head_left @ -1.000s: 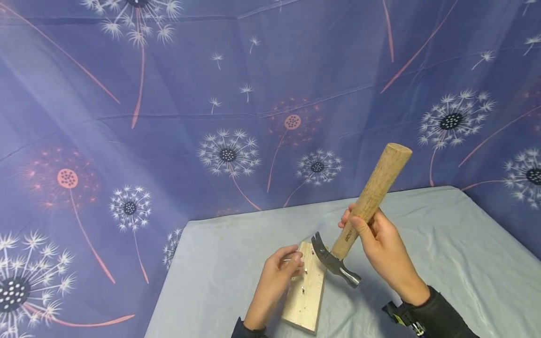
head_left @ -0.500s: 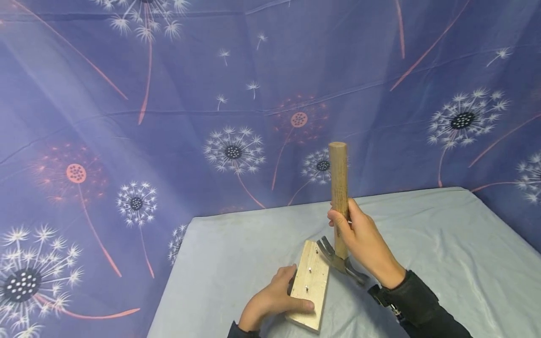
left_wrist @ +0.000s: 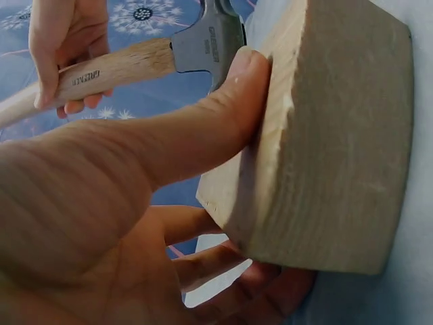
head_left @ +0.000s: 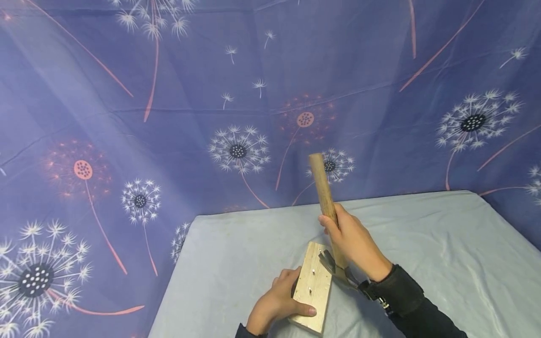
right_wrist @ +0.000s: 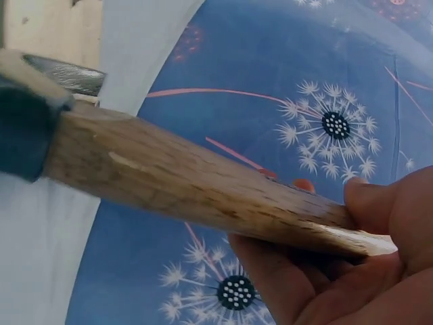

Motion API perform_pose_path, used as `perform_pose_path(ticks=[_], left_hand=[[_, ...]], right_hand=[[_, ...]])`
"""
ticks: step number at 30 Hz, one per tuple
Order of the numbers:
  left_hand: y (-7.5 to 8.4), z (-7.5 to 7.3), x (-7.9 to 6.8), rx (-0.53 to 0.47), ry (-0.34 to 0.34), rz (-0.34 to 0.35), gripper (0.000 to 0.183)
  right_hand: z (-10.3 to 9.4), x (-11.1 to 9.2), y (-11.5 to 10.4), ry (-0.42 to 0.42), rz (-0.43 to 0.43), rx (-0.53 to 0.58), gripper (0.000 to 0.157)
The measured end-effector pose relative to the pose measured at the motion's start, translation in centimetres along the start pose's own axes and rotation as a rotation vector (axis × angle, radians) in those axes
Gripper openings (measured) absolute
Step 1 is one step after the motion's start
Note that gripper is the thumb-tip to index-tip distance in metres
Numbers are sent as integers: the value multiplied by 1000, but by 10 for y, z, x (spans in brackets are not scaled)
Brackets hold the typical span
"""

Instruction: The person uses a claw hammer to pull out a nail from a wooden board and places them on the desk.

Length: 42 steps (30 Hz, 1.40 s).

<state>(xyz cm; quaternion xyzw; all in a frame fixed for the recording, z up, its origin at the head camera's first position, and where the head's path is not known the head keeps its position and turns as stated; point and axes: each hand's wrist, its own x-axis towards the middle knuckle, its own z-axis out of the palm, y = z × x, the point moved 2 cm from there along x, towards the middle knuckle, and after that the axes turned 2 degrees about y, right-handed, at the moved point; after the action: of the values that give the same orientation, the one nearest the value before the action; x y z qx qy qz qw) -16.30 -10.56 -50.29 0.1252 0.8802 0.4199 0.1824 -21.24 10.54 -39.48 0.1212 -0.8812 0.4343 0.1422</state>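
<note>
My left hand (head_left: 276, 300) grips the near end of a pale wooden block (head_left: 320, 295) lying on the table. Its thumb presses the block's top, and the other fingers lie along the left side, as the left wrist view shows of the block (left_wrist: 338, 149). Several nails stick up from the top, among them a nail (head_left: 313, 272) near the middle. In my right hand (head_left: 357, 241) is a claw hammer (head_left: 322, 183), gripped by its wooden handle (right_wrist: 176, 179). The handle points up, and the claw (head_left: 327, 261) is down at the block's far end, partly covering a nail there.
A light blue cloth covers the table (head_left: 236, 253). Behind it hangs a blue-purple curtain (head_left: 190, 94) printed with dandelions. The table's back edge runs just beyond the block and hammer.
My left hand has come down from above the nails and taken hold of the block's near end. The hammer has swung left and lower, its claw now over the block's far end.
</note>
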Motion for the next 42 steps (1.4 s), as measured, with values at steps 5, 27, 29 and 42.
perform_pose_path(ticks=[5, 27, 29, 42], left_hand=[[2, 0, 6, -17, -13, 25, 106], [11, 0, 5, -44, 45, -38, 100], [11, 1, 3, -26, 49, -43, 100], [7, 0, 4, 6, 56, -79, 102]], right_hand=[[4, 13, 2, -39, 54, 9, 27], [35, 45, -8, -195, 96, 123, 22], [37, 42, -8, -186, 88, 137, 22], [19, 28, -1, -158, 73, 198, 21]])
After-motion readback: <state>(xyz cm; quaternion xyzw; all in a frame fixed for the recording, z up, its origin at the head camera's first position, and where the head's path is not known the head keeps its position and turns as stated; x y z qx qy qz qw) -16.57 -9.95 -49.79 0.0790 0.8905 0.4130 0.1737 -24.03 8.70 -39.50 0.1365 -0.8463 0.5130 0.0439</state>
